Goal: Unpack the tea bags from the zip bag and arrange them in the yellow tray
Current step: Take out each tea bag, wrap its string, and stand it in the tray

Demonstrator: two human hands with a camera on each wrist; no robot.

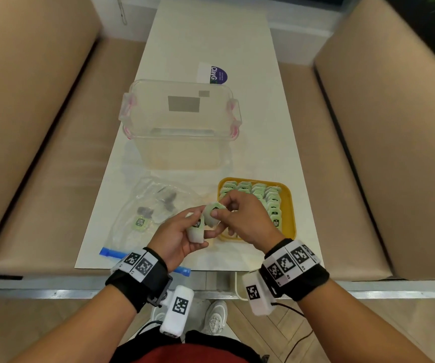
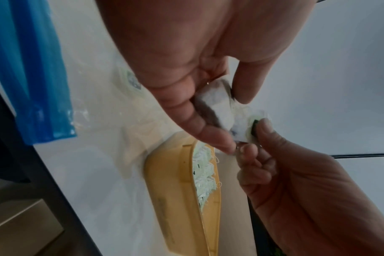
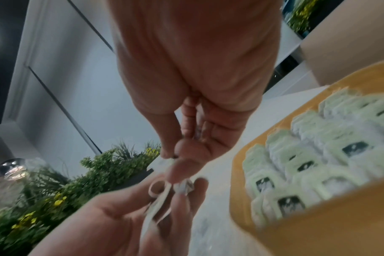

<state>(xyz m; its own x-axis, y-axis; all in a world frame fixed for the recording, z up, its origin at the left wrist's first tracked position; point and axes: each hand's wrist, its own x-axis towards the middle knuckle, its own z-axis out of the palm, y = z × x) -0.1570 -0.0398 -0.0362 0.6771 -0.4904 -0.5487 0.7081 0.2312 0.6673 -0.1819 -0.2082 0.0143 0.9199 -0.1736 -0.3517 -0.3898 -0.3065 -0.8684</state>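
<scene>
My left hand holds a small stack of white-and-green tea bags just left of the yellow tray. My right hand pinches one tea bag at the top of that stack. In the left wrist view the stack sits between the left fingers, and the right hand pinches the outer bag. Rows of tea bags stand in the tray. The clear zip bag lies to the left with a few tea bags inside.
A clear plastic container with pink clips stands behind the zip bag and tray. A purple-and-white card lies beyond it. The zip bag's blue strip lies by the table's near edge. Tan padded benches flank the narrow white table.
</scene>
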